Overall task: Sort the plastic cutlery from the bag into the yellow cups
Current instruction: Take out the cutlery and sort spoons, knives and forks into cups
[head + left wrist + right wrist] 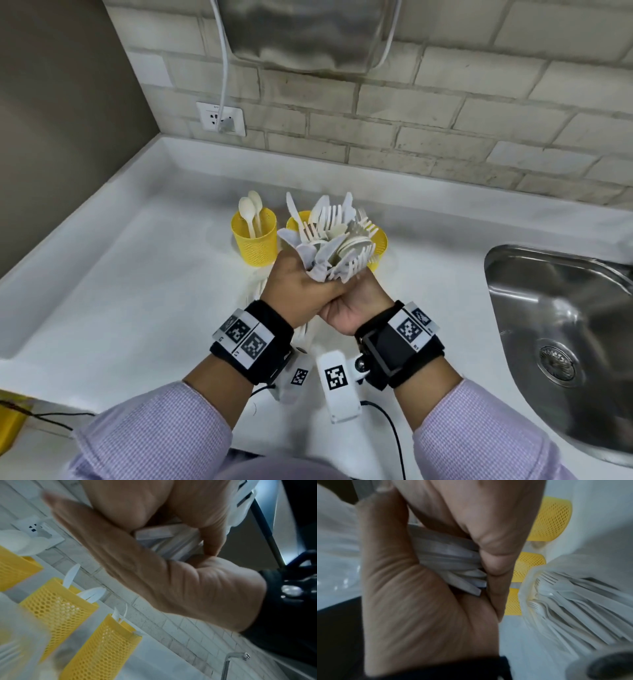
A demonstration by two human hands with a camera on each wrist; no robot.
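Both hands hold one fanned bundle of white plastic cutlery (pixel 334 236) upright above the counter, forks, knives and spoons mixed. My left hand (pixel 301 287) grips the handles from the left. My right hand (pixel 356 301) wraps them from the right, and the handles (pixel 450 563) sit in its fist. Just behind the bundle stand three yellow mesh cups: the left cup (pixel 255 240) has spoons, the middle cup (pixel 299 219) a knife, the right cup (pixel 378 246) forks. The clear bag (pixel 573 608) with more cutlery lies on the counter under my hands.
A steel sink (pixel 565 325) is sunk into the white counter (pixel 137 274) on the right. A wall socket (pixel 222 118) with a plugged-in cable sits behind the cups, under a steel appliance (pixel 308 31). A yellow object (pixel 10 414) lies at the lower left.
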